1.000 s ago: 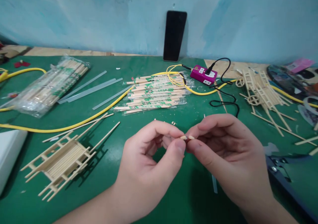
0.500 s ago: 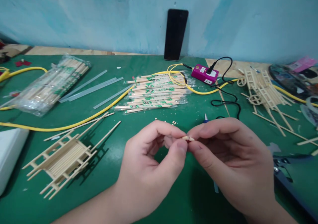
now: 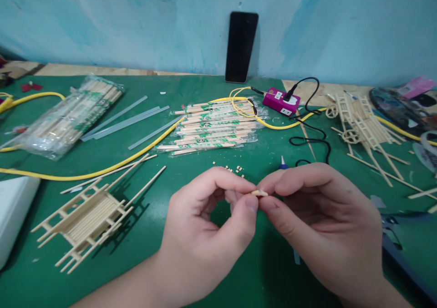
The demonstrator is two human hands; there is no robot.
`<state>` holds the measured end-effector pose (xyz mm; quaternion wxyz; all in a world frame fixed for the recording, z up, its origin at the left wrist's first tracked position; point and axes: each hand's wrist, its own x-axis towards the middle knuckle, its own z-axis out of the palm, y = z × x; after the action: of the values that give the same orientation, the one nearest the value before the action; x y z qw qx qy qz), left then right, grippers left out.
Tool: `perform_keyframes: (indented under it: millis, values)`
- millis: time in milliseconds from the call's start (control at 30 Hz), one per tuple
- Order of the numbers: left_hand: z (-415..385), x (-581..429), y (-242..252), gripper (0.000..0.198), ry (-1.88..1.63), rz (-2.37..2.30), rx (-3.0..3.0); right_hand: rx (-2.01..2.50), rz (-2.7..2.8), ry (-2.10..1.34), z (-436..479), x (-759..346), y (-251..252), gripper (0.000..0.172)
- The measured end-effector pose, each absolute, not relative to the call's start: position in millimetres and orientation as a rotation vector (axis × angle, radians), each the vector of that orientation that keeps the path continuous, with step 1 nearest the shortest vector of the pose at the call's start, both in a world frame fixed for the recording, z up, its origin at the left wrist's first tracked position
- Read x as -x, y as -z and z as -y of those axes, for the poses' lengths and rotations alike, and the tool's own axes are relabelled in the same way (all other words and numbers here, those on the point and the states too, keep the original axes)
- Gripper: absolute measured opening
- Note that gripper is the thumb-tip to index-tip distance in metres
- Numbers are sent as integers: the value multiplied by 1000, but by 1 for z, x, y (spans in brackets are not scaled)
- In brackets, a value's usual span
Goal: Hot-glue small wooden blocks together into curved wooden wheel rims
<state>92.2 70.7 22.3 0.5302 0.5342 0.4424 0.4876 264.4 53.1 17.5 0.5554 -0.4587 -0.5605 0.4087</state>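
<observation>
Between my two hands, at the middle front, is a small pale wooden piece, mostly covered by the fingertips. My left hand pinches its left end between thumb and forefinger. My right hand pinches the right end in the same way. Just beyond the fingers lie several tiny cut wood bits. A blue-collared glue gun nozzle pokes out behind my right hand. To the left sits a small cart body built from thin wooden sticks, with two long shafts.
Wrapped chopsticks lie at the centre, near a bagged bundle and clear glue sticks. A yellow cable crosses the table. A phone leans on the wall beside a magenta socket block. Stick models and dark-handled pliers are at right.
My right hand has shifted slightly right and the wooden piece has turned a little in the fingertips. More of the wood bits and the glue gun nozzle now shows.
</observation>
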Motion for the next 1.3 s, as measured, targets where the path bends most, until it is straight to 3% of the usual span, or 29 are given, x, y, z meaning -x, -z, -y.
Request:
perform_keyframes:
  millis: [1300]
  values:
    - [-69, -90, -23, 10, -1139, -1042, -1263, 1098, 1461, -822, -60, -267, -26, 30]
